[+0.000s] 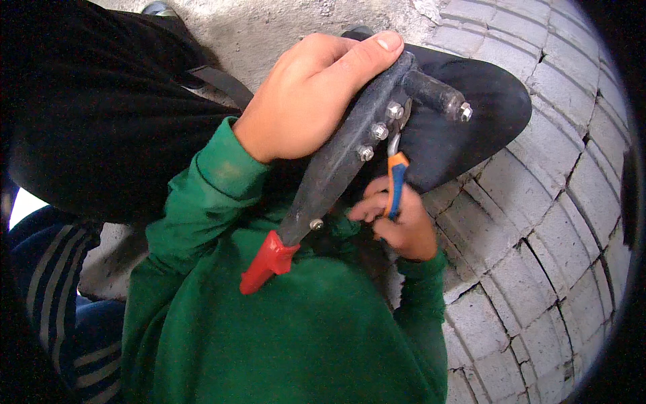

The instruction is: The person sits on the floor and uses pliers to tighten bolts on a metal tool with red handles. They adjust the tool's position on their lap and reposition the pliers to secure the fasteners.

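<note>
My left hand point(303, 97) is closed over the upper end of a dark grey metal lever point(333, 165), its thumb lying along the top and its other fingers mostly hidden. The lever slants across my lap, with a red grip point(269, 264) at its lower end against my green sweater. Several shiny hex bolts point(379, 130) sit along its face, and a short round stub point(437, 94) with a bolt in its end juts out at the top. My right hand point(407, 225) grips pliers point(397, 182) with orange and blue handles. The pliers' metal jaws reach up beside the bolts, partly behind the lever.
My dark-trousered legs point(101, 121) lie beneath the lever. Grey paving blocks point(531, 269) are stacked or laid along the right side. Rough concrete ground point(235, 30) shows at the top. Another person's striped blue trouser leg point(50, 269) is close by on the left.
</note>
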A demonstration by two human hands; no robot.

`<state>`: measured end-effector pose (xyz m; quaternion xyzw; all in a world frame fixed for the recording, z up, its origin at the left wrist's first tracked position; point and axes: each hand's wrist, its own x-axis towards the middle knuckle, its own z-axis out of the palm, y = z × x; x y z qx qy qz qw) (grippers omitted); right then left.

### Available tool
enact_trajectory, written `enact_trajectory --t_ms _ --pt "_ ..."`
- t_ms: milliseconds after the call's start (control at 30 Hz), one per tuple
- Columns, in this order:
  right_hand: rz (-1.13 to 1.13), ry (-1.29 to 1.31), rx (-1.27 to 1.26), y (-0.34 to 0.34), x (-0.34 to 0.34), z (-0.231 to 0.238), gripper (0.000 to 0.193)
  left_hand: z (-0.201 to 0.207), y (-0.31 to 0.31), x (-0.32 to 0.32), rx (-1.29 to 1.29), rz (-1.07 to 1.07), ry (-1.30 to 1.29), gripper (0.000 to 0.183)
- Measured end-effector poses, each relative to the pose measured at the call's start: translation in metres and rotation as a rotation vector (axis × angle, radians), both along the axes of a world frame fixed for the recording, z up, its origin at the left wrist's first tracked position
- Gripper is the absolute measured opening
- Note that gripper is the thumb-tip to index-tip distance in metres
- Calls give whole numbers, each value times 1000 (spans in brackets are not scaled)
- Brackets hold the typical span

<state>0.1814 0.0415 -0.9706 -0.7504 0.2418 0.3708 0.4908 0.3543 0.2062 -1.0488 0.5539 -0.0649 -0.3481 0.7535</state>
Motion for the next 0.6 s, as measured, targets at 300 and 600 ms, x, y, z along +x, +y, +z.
enact_trajectory --t_ms 300,600 --pt "-482 -20 577 15 -35 -38 33 2 7 2 -166 12 163 51" --pt "-122 -290 119 8 -1 35 58 3 6 3 -149 -28 146 52"
